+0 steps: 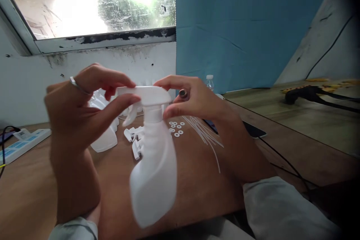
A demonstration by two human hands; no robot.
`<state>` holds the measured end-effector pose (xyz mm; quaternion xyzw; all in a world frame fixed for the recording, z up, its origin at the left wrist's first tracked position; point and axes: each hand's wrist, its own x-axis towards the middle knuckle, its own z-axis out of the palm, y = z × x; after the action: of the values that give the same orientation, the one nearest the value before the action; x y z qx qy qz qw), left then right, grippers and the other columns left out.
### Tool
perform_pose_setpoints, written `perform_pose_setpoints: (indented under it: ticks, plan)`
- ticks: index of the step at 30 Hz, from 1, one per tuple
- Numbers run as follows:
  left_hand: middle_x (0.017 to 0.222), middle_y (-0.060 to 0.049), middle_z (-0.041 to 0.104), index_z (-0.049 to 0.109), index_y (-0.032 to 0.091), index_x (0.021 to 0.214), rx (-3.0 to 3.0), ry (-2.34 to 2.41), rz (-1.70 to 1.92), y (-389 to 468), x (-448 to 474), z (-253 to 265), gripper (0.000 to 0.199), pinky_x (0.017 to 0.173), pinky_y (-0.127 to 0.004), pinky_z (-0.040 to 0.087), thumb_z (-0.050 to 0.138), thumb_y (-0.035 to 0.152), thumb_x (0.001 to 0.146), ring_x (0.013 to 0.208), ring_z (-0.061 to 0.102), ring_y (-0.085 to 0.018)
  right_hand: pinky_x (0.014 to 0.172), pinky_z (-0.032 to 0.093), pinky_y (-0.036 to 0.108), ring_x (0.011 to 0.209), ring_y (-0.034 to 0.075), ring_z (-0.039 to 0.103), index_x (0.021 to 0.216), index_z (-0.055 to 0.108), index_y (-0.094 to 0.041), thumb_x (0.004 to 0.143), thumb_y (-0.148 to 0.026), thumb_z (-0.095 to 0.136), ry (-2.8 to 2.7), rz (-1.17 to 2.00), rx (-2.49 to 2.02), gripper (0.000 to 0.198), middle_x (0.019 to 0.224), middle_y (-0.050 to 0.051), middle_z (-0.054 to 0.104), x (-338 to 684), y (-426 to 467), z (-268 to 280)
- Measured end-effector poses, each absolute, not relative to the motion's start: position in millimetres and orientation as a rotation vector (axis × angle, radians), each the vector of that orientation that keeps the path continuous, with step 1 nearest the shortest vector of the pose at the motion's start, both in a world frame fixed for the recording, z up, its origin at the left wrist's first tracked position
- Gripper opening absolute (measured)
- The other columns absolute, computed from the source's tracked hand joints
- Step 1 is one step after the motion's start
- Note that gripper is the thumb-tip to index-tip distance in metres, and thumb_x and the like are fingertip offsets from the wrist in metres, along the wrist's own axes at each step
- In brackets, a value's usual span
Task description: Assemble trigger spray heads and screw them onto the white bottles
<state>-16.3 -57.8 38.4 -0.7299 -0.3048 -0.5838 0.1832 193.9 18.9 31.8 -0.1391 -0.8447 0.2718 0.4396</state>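
A white spray bottle with a trigger sprayer head hangs nearly upright above the table, held between both hands. My left hand, a ring on one finger, is closed, pinching the nozzle side of the head between thumb and fingers. On the opposite side my right hand grips the back of the head and the neck, its thumb against the collar. The trigger sticks out at the left under the head. Behind the bottle lie loose white trigger pieces and several small white washers.
More white bottles lie behind my left hand. Thin white tubes are spread on the table at the right. A power strip is at the far left, a phone with a cable at the right. A clear bottle stands behind.
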Motion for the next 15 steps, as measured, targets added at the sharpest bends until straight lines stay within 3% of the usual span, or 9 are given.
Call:
perform_pose_setpoints:
  ticks: [2,4,7,10,15]
  plan:
    - [0.076,0.004,0.065,0.07,0.029,0.084,-2.071,-0.768,-1.65,-46,0,36,0.02,0.059,-0.03,0.046,0.08,0.021,0.069,0.065,0.057,-0.013,0.05,0.033,0.022,0.062,0.009,0.049,0.087,0.068,-0.018,0.061,-0.04,0.084,-2.128,0.717,-0.341,0.037,0.073,-0.002,0.057,195,16,31]
    - [0.086,0.003,0.067,0.066,0.03,0.096,-2.156,-0.742,-1.713,-34,9,34,0.028,0.064,-0.028,0.05,0.078,0.025,0.072,0.073,0.061,-0.013,0.049,0.033,0.022,0.059,0.009,0.048,0.081,0.066,-0.017,0.064,-0.037,0.083,-2.057,0.723,-0.374,0.032,0.067,-0.003,0.053,197,18,31]
    - [0.108,-0.001,0.065,0.048,0.033,0.126,-2.44,-0.85,-1.695,-14,9,27,0.062,0.072,-0.027,0.054,0.078,0.04,0.071,0.09,0.065,-0.016,0.047,0.034,0.022,0.057,0.008,0.046,0.079,0.062,-0.017,0.065,-0.034,0.083,-1.787,0.67,-0.42,0.03,0.067,-0.003,0.051,201,29,33]
    - [0.119,-0.005,0.062,0.042,0.03,0.133,-2.607,-1.13,-1.407,7,4,19,0.083,0.081,-0.031,0.055,0.081,0.049,0.063,0.102,0.063,-0.021,0.042,0.031,0.023,0.052,0.008,0.041,0.082,0.059,-0.02,0.067,-0.038,0.081,-1.489,0.654,-0.403,0.032,0.067,-0.004,0.047,202,47,35]
    - [0.096,-0.003,0.069,0.065,0.023,0.109,-2.768,-1.538,-1.185,37,-13,10,0.059,0.076,-0.035,0.056,0.078,0.054,0.06,0.091,0.066,-0.025,0.042,0.033,0.025,0.052,0.009,0.039,0.075,0.059,-0.022,0.062,-0.044,0.083,-1.509,0.67,-0.343,0.035,0.065,-0.003,0.049,210,66,35]
